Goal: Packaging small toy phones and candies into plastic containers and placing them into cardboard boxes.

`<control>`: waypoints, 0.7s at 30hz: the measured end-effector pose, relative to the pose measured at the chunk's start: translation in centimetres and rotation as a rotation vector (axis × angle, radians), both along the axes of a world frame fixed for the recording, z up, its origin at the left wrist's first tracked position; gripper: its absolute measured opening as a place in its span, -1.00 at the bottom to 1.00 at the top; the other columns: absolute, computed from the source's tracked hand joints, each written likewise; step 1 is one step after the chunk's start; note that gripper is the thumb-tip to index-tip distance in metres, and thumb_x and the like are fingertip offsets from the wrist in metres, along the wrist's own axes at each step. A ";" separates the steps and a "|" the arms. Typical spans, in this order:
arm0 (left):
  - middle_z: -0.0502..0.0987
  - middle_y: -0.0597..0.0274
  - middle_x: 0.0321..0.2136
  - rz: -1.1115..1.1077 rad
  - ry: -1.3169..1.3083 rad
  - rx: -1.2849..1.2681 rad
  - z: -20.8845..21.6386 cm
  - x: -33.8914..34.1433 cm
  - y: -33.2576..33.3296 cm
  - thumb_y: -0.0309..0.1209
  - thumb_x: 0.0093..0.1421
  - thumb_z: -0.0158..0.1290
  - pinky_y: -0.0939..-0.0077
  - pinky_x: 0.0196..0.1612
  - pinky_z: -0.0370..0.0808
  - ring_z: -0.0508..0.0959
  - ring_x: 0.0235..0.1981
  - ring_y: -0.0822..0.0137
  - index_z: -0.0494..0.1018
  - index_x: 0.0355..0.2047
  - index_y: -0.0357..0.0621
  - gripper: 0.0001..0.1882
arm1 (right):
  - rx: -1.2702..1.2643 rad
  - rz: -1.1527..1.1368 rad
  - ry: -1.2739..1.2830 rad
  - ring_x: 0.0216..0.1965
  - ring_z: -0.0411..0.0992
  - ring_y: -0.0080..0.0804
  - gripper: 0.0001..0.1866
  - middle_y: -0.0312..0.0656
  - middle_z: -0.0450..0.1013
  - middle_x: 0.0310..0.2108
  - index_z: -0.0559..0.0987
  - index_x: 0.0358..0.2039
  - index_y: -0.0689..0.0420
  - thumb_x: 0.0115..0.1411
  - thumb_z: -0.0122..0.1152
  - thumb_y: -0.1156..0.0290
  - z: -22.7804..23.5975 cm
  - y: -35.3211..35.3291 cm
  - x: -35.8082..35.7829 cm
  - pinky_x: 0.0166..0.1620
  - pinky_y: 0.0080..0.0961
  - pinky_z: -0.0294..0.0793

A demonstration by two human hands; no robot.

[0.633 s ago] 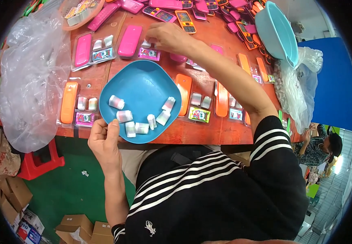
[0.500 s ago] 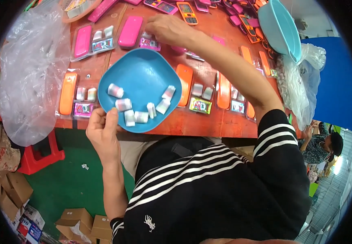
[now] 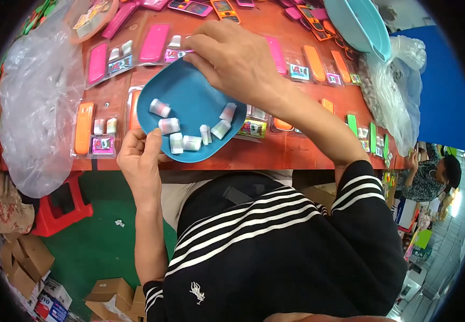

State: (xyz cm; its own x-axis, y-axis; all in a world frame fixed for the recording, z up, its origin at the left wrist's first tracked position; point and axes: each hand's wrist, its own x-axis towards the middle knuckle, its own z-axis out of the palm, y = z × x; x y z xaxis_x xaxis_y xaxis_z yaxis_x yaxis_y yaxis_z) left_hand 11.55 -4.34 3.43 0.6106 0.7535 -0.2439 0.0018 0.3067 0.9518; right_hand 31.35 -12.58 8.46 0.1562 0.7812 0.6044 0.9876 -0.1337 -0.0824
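Note:
My left hand (image 3: 140, 152) grips the near left rim of a blue plate (image 3: 181, 96), thumb on top. Several small white wrapped rolls (image 3: 169, 126) lie along the plate's left, near and right sides. My right hand (image 3: 232, 56) hovers at the plate's far rim, palm down, thumb and forefinger apart with nothing visible between them. Just beyond its fingertips is a clear plastic tray with a pink case (image 3: 154, 43), a white roll (image 3: 175, 41) and a pink-purple packet (image 3: 173, 56). The other fingers are partly hidden.
Similar clear trays with pink, orange and green cases (image 3: 83, 129) cover the red table (image 3: 275, 155). A light-blue basin (image 3: 358, 27) stands far right, by plastic bags (image 3: 396, 86). Clear film (image 3: 39, 118) hangs at left above a red stool (image 3: 63, 209). Another person (image 3: 431, 172) is at right.
My right hand has drawn back from the far tray to the plate's far rim. The plate, held in my left hand, has shifted right, uncovering an orange case beside it.

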 end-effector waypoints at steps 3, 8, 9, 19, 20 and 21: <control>0.41 0.36 -0.65 -0.044 0.009 0.020 0.2 0.8 -0.8 -0.45 0.11 0.07 0.76 -0.64 0.22 0.32 -0.70 0.64 0.39 -0.47 -0.27 -0.86 | -0.202 0.041 0.302 -0.36 0.45 -0.16 -0.81 -0.15 0.46 -0.44 0.54 -0.35 0.16 0.04 0.16 0.34 0.4 -1.3 -2.2 -0.33 -0.31 0.44; 0.37 0.41 -0.65 -0.147 0.016 -0.011 0.2 2.1 -2.5 -0.48 0.11 0.08 0.77 -0.63 0.26 0.31 -0.68 0.65 0.36 -0.48 -0.25 -0.87 | -0.436 0.099 0.640 -0.36 0.46 -0.06 -0.77 -0.03 0.49 -0.41 0.53 -0.30 0.21 0.01 0.12 0.40 -1.4 -2.1 -2.4 -0.25 -0.27 0.43; 0.35 0.42 -0.65 -0.158 0.008 -0.001 -0.2 2.0 -2.6 -0.48 0.12 0.07 0.78 -0.62 0.26 0.30 -0.66 0.67 0.35 -0.49 -0.23 -0.87 | -0.413 0.186 0.680 -0.36 0.46 -0.06 -0.78 -0.04 0.48 -0.41 0.53 -0.32 0.22 0.00 0.12 0.42 -1.4 -2.6 -2.4 -0.25 -0.27 0.43; 0.50 0.30 -0.50 -0.207 0.020 -0.031 -1.9 1.3 -1.7 -0.51 0.15 0.01 0.77 -0.60 0.41 0.45 -0.59 0.61 0.39 -0.40 -0.24 -0.95 | -0.260 -0.308 0.994 -0.48 0.48 -0.55 -0.79 -0.22 0.51 -0.52 0.52 -0.45 0.23 0.02 0.28 0.34 -1.0 -4.1 7.6 -0.42 -0.62 0.46; 0.50 0.30 -0.50 -0.210 0.019 -0.032 -1.8 1.5 -1.7 -0.51 0.15 0.01 0.77 -0.60 0.41 0.45 -0.59 0.61 0.39 -0.40 -0.24 -0.95 | -0.282 -0.378 0.898 -0.49 0.49 -0.53 -0.75 -0.20 0.52 -0.53 0.54 -0.45 0.23 -0.01 0.31 0.30 -1.6 -3.8 8.3 -0.42 -0.59 0.47; 0.46 0.34 -0.55 -0.179 0.026 -0.044 -1.6 1.6 -1.8 -0.48 0.13 0.05 0.78 -0.60 0.34 0.38 -0.61 0.65 0.39 -0.44 -0.25 -0.91 | -0.285 -0.374 0.899 -0.49 0.49 -0.53 -0.75 -0.20 0.52 -0.53 0.54 -0.45 0.23 -0.01 0.31 0.30 -2.5 -3.6 9.0 -0.42 -0.59 0.47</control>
State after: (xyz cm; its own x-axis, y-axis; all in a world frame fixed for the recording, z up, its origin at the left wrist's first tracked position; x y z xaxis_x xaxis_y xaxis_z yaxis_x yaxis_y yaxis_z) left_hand 13.10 -6.19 1.83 0.7270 0.6215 -0.2918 0.0843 0.3409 0.9363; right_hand 40.38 -16.13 5.97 0.7254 0.6858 -0.0587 0.4659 -0.5520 -0.6915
